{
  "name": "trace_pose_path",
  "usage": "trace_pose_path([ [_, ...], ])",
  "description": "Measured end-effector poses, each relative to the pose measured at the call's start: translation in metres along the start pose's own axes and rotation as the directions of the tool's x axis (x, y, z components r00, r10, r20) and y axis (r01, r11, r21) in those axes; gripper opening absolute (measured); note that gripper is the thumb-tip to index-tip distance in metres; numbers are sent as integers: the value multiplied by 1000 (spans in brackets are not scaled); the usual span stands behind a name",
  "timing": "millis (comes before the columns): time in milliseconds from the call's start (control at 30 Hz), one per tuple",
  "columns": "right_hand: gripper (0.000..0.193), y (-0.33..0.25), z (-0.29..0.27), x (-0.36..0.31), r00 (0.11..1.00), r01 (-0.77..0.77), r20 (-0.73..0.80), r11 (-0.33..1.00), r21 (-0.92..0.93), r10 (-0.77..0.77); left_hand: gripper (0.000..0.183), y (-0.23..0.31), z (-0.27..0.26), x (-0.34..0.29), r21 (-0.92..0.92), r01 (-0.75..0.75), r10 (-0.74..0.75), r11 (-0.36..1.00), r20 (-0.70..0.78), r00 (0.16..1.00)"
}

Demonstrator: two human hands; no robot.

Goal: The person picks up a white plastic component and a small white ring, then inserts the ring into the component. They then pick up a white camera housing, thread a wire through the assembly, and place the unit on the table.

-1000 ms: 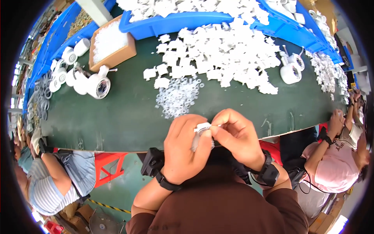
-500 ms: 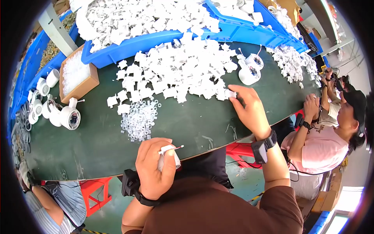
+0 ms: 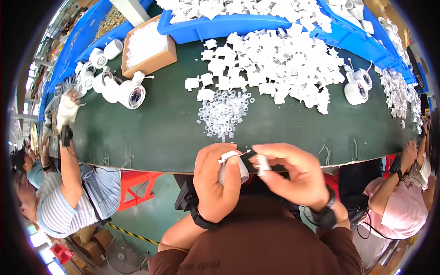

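Our left hand [image 3: 219, 183] grips a white plastic housing [image 3: 230, 168] with thin wires [image 3: 243, 152]; our right hand [image 3: 293, 174] pinches a small white clip [image 3: 262, 164] beside it, above the green table [image 3: 160, 133].

Bright, even overhead light fills the scene with only soft, faint shadows, the white plastic parts [image 3: 279, 59] glare almost to blank white, the green table [image 3: 151, 133] bows with strong fisheye bending toward a black circular rim, and the edges blur slightly while the centre stays sharp.
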State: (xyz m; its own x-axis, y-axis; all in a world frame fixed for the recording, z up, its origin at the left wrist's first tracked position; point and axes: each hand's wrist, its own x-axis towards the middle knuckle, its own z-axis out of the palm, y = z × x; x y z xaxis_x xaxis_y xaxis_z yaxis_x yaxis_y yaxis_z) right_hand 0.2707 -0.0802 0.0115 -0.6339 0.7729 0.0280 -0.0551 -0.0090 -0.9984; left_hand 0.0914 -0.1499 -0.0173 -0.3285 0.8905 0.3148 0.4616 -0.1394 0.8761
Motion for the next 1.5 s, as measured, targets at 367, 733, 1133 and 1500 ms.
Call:
trace_pose_path([
  [367, 44, 18, 33, 16, 992, 123, -22, 986, -111, -126, 31, -3, -13, 2, 104, -71, 68, 992, 25, 997],
  [733, 42, 19, 48, 13, 970, 154, -146, 958, -240, -193, 39, -10, -12, -1, 138, -145, 141, 980, 39, 989],
  [1133, 39, 37, 70, 11, 906, 229, -300, 942, -244, -298, 37, -15, -7, -1, 190, -237, 244, 953, -17, 970],
  [1500, 21, 22, 29, 27, 975, 61, -217, 994, 90, -40, 19, -15, -40, -10, 113, 7, 9, 994, -148, 989],
])
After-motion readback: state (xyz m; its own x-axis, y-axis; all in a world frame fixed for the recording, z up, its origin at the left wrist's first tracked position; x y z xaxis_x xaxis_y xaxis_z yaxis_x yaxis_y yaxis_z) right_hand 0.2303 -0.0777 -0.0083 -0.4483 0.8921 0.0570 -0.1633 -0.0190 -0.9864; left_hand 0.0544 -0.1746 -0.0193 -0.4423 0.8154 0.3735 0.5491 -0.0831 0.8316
